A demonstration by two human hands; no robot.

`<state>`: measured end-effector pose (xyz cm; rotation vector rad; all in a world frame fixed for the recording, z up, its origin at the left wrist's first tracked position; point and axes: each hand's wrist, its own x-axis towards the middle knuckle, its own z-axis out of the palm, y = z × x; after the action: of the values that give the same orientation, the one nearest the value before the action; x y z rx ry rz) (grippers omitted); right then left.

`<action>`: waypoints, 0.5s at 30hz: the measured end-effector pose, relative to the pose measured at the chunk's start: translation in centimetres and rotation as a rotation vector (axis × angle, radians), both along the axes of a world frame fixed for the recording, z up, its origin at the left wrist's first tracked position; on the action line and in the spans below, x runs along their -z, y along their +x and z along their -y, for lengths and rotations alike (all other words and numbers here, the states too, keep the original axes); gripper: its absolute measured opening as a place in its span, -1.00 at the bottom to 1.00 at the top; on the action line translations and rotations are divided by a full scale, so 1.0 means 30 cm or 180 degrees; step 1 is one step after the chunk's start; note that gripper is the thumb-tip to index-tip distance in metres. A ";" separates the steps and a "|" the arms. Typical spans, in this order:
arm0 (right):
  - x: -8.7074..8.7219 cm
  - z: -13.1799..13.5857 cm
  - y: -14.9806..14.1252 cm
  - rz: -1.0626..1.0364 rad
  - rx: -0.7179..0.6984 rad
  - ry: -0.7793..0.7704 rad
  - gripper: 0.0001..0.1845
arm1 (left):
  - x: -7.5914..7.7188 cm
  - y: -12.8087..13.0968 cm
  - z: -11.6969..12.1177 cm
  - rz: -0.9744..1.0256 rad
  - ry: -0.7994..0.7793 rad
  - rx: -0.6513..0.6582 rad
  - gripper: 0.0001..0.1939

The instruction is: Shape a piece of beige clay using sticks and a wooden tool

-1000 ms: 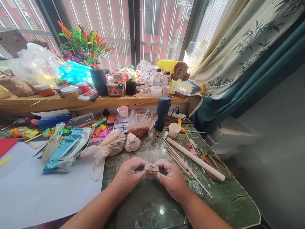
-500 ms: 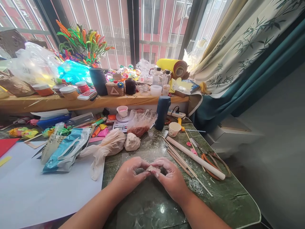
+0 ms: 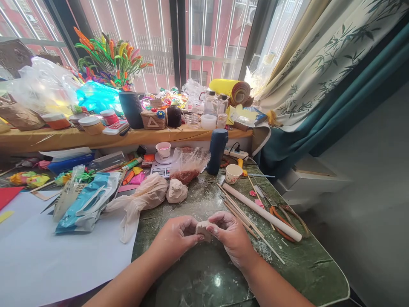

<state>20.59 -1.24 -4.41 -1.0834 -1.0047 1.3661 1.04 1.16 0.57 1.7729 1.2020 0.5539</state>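
Between my two hands is a small piece of pale clay (image 3: 204,229), held above the green table. My left hand (image 3: 175,235) pinches its left side with thumb and fingers. On the other side my right hand (image 3: 230,233) grips it, thumb across the front. White residue coats the fingers of both hands. Beyond them a larger lump of clay (image 3: 177,191) rests beside a crumpled thin plastic bag (image 3: 145,196). To the right lie a pale rolling pin (image 3: 262,212) and several thin wooden sticks (image 3: 244,217).
A dark blue cylinder (image 3: 217,152) and a paper cup (image 3: 233,173) stand behind the sticks. Scissors (image 3: 281,221) with orange handles lie near the right edge. White paper (image 3: 73,264) and a blue-white packet (image 3: 87,204) cover the left. A bag of reddish-brown material (image 3: 185,172) sits behind the clay lump.
The clay piece has been turned between my fingers, so more of its flat face shows. My hands have shifted slightly, the left one a little lower.
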 end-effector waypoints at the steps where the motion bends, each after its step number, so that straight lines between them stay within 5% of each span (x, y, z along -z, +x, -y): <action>1: 0.000 0.003 0.004 0.0061 -0.0045 0.0016 -0.51 | -0.003 -0.006 -0.003 -0.0041 0.0009 0.0018 -0.87; 4: -0.011 0.014 0.014 0.0403 -0.0249 0.0260 -0.50 | -0.005 -0.017 -0.008 -0.0124 0.0150 0.0106 -0.83; 8: -0.028 0.019 0.015 0.1028 -0.0425 0.0835 -0.72 | 0.006 -0.018 -0.009 0.0004 0.0473 0.0151 -0.92; 15: -0.014 0.004 -0.001 0.0407 -0.0533 0.0590 -0.74 | -0.011 -0.026 -0.019 0.0337 0.0367 0.0055 -0.83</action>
<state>20.57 -1.36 -4.00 -0.9742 -1.3141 1.3187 0.27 1.73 0.91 1.8246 1.1001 0.7103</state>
